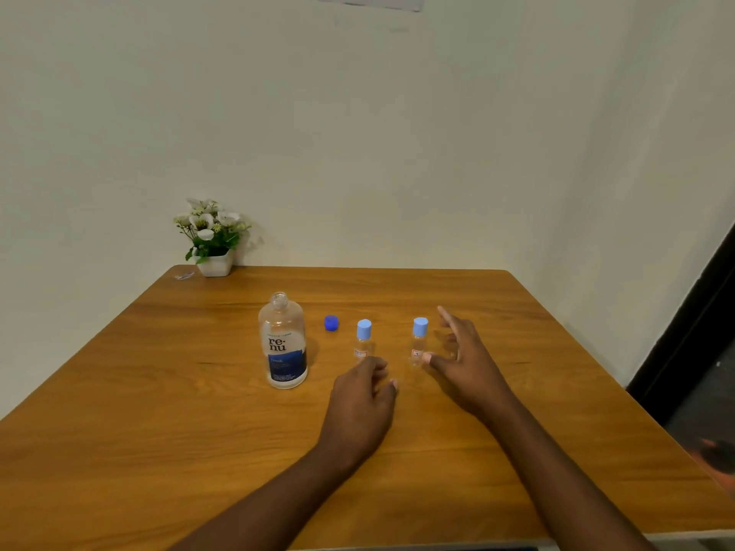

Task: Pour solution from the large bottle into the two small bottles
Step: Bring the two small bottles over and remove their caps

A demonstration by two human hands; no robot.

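The large clear bottle (283,344) with a blue and white label stands uncapped on the wooden table (159,391). Its dark blue cap (331,323) lies just to its right. Two small clear bottles stand upright with light blue caps on: the left small bottle (363,339) and the right small bottle (418,340). My left hand (364,399) hovers just in front of the left small bottle, fingers loosely curled, holding nothing. My right hand (463,359) is spread just right of the right small bottle, thumb tip at or almost at its lower body.
A white pot of white flowers (212,236) stands at the table's far left corner against the wall, with a small scrap (183,276) beside it. The table's right edge drops to a dark floor (700,391).
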